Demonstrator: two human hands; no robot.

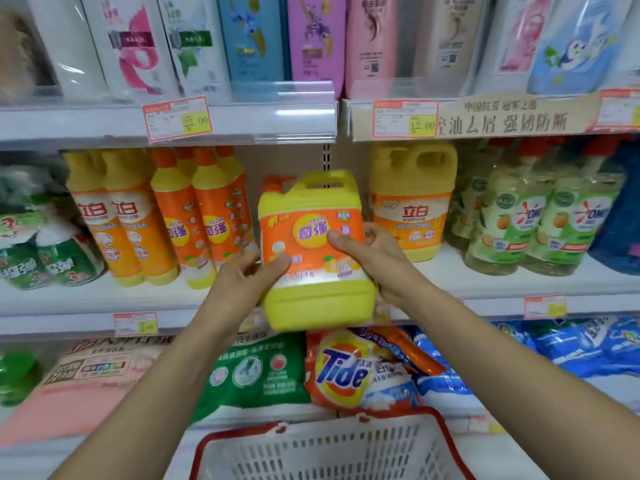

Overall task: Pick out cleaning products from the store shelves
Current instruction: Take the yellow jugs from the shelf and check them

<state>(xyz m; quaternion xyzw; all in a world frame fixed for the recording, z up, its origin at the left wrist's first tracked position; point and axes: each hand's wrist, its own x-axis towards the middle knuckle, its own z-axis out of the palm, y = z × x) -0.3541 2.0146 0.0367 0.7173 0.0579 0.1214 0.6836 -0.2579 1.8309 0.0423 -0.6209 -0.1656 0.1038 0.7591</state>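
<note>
A yellow detergent jug [313,258] with an orange label and an orange pump cap is held upright in front of the middle shelf. My left hand [242,278] grips its lower left side, thumb across the label. My right hand [374,254] grips its right side, thumb on the label's round logo. Below the jug, a white plastic shopping basket [332,452] with a red rim hangs at the bottom of the view.
The middle shelf [485,275] holds orange-and-yellow bottles [166,220] to the left and another yellow jug [412,202] and green-labelled bottles [540,220] to the right. A Tide bag [353,372] and other detergent bags lie on the lower shelf. Shampoo bottles fill the top shelf.
</note>
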